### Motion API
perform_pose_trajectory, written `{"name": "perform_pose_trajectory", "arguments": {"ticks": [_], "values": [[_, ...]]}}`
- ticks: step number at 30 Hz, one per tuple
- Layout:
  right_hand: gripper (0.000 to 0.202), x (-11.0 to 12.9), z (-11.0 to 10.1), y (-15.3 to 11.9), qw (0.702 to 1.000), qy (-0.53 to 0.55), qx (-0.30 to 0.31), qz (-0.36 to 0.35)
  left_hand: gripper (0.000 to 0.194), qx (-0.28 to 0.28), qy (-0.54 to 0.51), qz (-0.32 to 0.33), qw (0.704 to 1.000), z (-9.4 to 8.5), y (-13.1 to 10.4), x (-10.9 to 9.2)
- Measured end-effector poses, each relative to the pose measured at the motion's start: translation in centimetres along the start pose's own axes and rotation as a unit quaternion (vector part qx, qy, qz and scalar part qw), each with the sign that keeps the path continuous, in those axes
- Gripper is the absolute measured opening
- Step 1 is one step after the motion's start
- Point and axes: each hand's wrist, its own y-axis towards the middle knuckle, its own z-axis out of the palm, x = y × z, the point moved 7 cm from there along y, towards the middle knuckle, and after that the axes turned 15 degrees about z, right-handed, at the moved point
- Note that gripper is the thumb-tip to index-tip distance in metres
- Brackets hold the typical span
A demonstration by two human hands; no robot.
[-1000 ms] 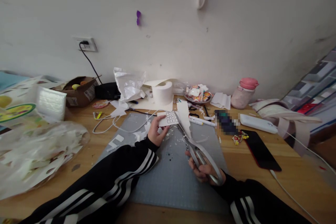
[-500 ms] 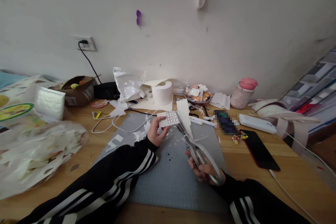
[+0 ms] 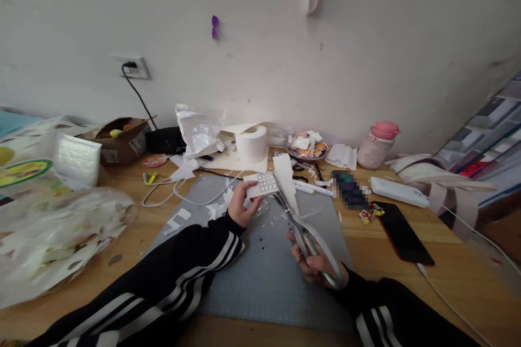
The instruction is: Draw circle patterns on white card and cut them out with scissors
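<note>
Between the thumb and fingers of my left hand [image 3: 244, 205] is a small white card [image 3: 266, 181] with rows of black-outlined rounded shapes. Large silver scissors [image 3: 299, 227] are gripped in my right hand [image 3: 315, 263], their blades at the card's right edge. Just beyond the blades lies a plain white paper strip [image 3: 285, 173]. Both hands are over a grey cutting mat [image 3: 260, 282] scattered with small paper scraps [image 3: 184, 213].
A paper roll [image 3: 251, 144], a bowl of scraps [image 3: 306, 146] and a pink-lidded bottle [image 3: 376, 143] stand along the wall. At right are a power bank [image 3: 399, 191] and a phone [image 3: 407, 232]. A plastic bag of cuttings [image 3: 61, 238] lies at left.
</note>
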Motion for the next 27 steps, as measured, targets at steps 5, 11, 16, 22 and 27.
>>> {"name": "perform_pose_trajectory", "arguments": {"ticks": [5, 11, 16, 22, 27], "values": [[0.054, -0.6, -0.6, 0.6, 1.0, 0.0, -0.014, -0.009, 0.03, 0.001, -0.001, 0.002, 1.0, 0.0, 0.1, -0.2], [0.054, -0.5, -0.6, 0.6, 0.999, -0.007, -0.04, -0.022, 0.03, 0.001, -0.003, 0.009, 1.0, 0.0, 0.1, -0.3], [0.054, -0.7, -0.9, 0.7, 0.998, -0.008, -0.051, -0.037, 0.029, 0.001, -0.003, 0.014, 1.0, 0.0, 0.1, -0.3], [0.054, -0.8, -1.2, 0.7, 0.997, -0.003, -0.055, -0.047, 0.029, -0.002, -0.006, 0.013, 1.0, 0.1, 0.0, -0.2], [0.053, -1.0, -1.5, 0.6, 0.997, 0.002, -0.061, -0.048, 0.03, 0.0, -0.013, 0.009, 1.0, 0.1, 0.0, -0.2]]}}
